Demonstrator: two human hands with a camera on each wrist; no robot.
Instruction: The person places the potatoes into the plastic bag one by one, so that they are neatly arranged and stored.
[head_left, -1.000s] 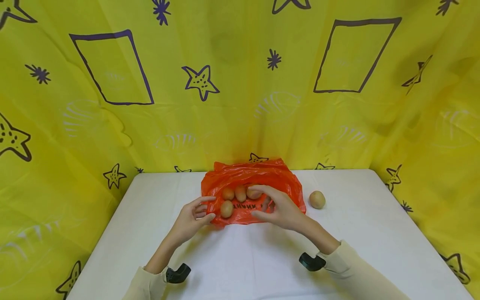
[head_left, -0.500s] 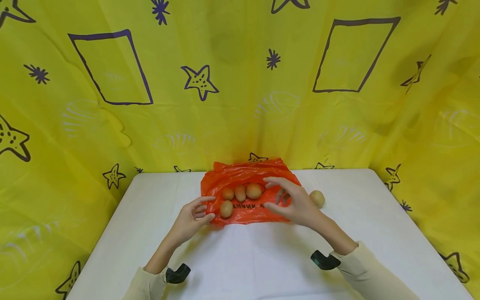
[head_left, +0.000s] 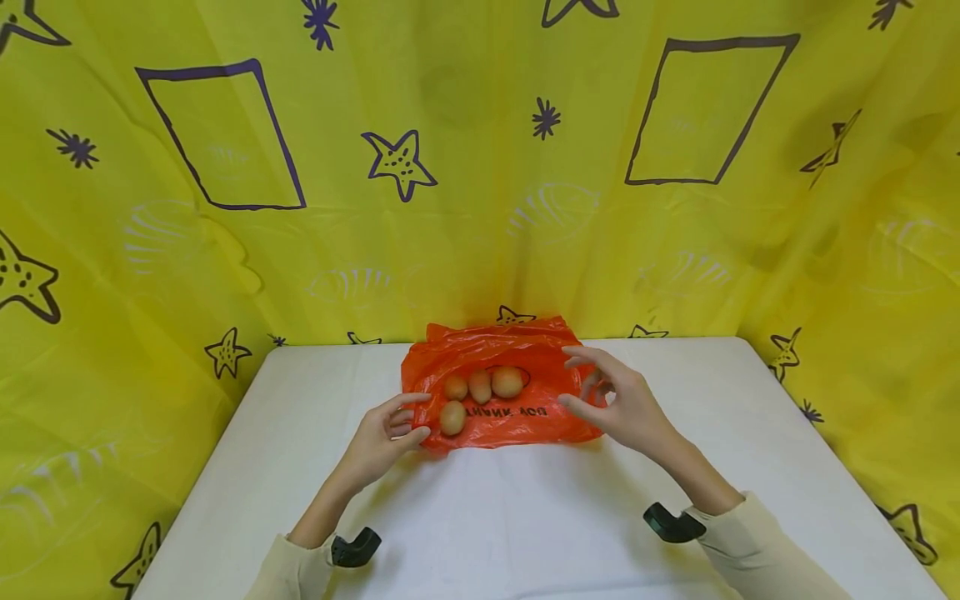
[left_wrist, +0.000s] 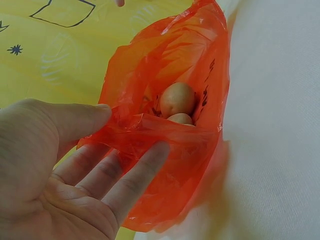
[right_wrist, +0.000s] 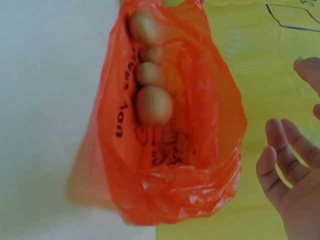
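A red plastic bag (head_left: 555, 427) printed with "THANK YOU" lies with its mouth spread on the white table. Inside it rest several potatoes, among them a round potato (head_left: 507, 382) and a potato nearer the mouth (head_left: 452, 418). My left hand (head_left: 382, 442) holds the bag's left edge, thumb (left_wrist: 82, 120) on one side of the film and fingers on the other. Over the bag's right end hovers my right hand (head_left: 630, 408), fingers loosely bent with nothing in them. The right wrist view shows its fingers (right_wrist: 285, 155) apart from the bag.
A yellow curtain (head_left: 480, 233) with dark star drawings hangs behind and along both sides of the white table (head_left: 480, 517). The bag lies near the table's back edge. Both wrists carry a dark device (head_left: 356, 547).
My right hand has moved right, from over the potatoes to the bag's right end, and now hides the loose potato beside the bag. My left hand has stayed in place.
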